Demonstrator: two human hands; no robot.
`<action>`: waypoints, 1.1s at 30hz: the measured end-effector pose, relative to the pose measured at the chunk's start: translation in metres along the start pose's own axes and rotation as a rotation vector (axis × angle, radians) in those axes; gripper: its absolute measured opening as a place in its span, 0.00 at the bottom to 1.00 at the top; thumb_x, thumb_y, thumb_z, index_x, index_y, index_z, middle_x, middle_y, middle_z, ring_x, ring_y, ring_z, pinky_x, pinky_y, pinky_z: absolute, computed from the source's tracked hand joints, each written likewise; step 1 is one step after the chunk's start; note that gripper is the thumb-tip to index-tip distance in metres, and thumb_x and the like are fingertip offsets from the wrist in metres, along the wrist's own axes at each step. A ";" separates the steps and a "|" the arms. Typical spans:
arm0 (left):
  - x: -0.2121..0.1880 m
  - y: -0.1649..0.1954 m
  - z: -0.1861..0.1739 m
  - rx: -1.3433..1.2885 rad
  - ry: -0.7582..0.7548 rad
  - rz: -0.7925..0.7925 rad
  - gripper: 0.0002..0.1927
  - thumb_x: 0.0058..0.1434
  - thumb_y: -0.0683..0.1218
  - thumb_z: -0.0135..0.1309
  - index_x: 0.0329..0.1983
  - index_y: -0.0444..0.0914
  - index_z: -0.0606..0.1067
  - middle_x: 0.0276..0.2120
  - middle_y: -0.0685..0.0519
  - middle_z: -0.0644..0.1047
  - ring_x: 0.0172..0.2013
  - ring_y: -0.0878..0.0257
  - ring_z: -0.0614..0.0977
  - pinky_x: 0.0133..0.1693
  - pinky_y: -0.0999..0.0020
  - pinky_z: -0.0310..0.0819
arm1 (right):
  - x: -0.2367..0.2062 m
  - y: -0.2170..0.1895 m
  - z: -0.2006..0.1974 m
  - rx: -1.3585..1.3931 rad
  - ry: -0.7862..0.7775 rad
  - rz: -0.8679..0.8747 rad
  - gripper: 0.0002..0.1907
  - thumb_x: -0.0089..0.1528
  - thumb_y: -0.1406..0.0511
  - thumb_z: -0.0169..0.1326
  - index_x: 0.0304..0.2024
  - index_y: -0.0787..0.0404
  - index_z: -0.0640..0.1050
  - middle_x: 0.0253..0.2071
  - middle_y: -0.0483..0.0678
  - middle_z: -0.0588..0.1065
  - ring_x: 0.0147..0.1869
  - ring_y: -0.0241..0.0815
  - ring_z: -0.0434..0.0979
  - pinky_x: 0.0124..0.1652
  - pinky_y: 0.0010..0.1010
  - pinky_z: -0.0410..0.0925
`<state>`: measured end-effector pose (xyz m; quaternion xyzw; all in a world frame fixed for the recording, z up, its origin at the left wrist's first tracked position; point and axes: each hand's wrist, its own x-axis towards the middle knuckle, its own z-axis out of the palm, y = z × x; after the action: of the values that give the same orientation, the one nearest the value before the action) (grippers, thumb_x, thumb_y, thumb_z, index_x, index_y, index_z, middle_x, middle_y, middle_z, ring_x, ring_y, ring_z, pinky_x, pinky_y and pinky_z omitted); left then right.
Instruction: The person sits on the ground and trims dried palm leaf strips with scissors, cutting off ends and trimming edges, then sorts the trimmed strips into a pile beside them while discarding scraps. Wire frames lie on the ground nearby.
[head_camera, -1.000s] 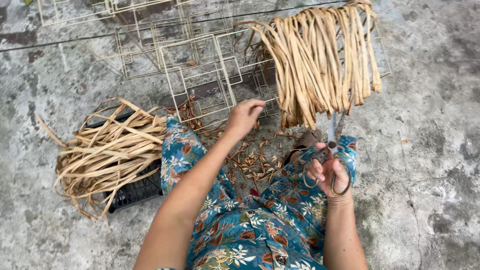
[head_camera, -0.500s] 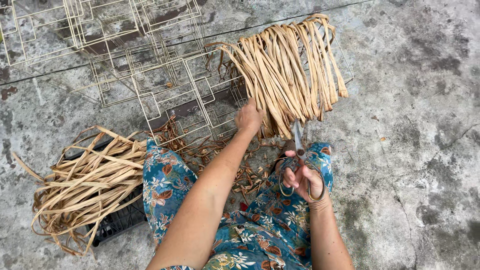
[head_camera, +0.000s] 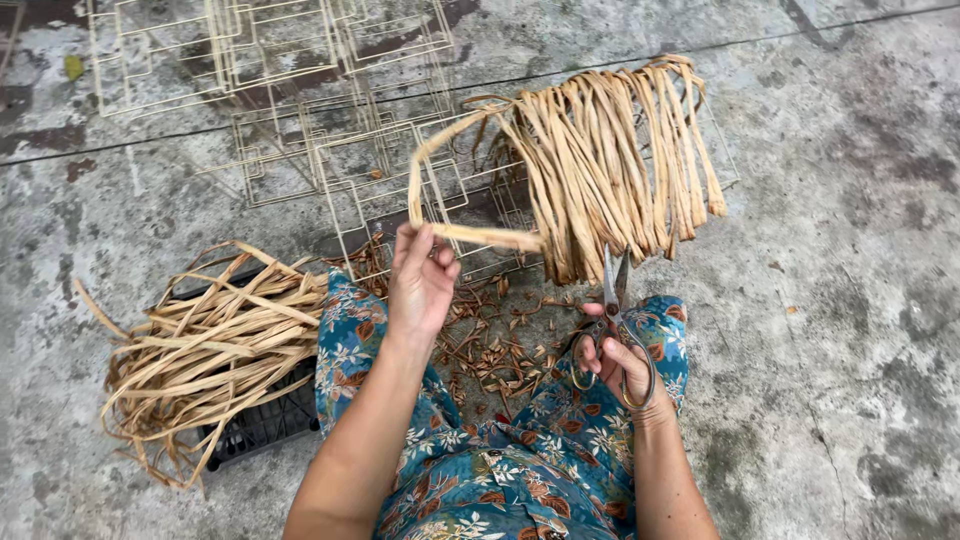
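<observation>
L hand (head_camera: 420, 280) now pinches a strip (head_camera: 470, 190) pulled up from woven frame (head_camera: 610, 160); R hand (head_camera: 615, 362) grips scissors (head_camera: 612, 290) below frame; trimming looks close.

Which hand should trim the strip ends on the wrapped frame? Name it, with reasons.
Right, probably. The right hand already holds the scissors, blades up by the strip ends. The left hand grips the wrapped frame, steadying it.

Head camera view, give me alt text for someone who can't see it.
Seen from above, a person's left hand lifts a strip-wrapped wire frame while the right hand holds scissors at its hanging ends. Loose strips overflow a black crate on the concrete floor.
</observation>
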<state>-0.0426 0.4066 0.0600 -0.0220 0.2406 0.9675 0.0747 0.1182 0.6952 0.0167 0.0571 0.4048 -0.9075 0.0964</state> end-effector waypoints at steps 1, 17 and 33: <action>-0.020 0.009 0.005 -0.042 0.007 -0.042 0.03 0.69 0.44 0.56 0.43 0.45 0.74 0.33 0.57 0.76 0.30 0.68 0.77 0.30 0.75 0.72 | 0.001 0.004 0.006 -0.065 0.030 -0.027 0.36 0.62 0.61 0.61 0.69 0.62 0.65 0.34 0.49 0.72 0.33 0.38 0.68 0.40 0.34 0.65; -0.155 0.003 -0.004 0.063 0.094 -0.483 0.05 0.67 0.46 0.57 0.43 0.42 0.75 0.34 0.55 0.80 0.27 0.69 0.78 0.28 0.74 0.72 | -0.002 0.000 0.130 -0.211 0.086 -0.367 0.40 0.57 0.73 0.64 0.70 0.58 0.62 0.46 0.55 0.78 0.49 0.43 0.80 0.46 0.29 0.73; -0.134 0.034 0.121 1.246 -0.471 0.197 0.13 0.66 0.47 0.63 0.49 0.37 0.75 0.40 0.53 0.81 0.37 0.69 0.84 0.38 0.74 0.81 | -0.027 -0.046 0.186 -0.476 0.217 -0.498 0.36 0.60 0.76 0.63 0.68 0.64 0.65 0.44 0.54 0.78 0.47 0.41 0.81 0.47 0.30 0.75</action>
<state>0.0835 0.4157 0.1929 0.2589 0.7321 0.6291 0.0351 0.1296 0.5900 0.1783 0.0285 0.6140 -0.7723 -0.1606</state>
